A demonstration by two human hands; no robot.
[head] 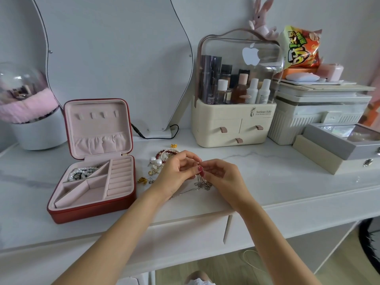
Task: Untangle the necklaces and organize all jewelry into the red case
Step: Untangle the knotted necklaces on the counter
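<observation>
The red case lies open on the white table at the left, its pink lid upright. A pearl piece fills its back left compartment. In the middle, my left hand and my right hand meet fingertip to fingertip, both pinching the tangled silver necklaces, which hang from the fingers down to the tabletop. Behind my left hand lie a dark red bead bracelet, pearl earrings and small gold pieces.
A cream cosmetics organizer with a clear dome stands behind the hands. A grey box and white bins sit at the right. A mirror with a black cable leans on the wall, and a white pot is at far left.
</observation>
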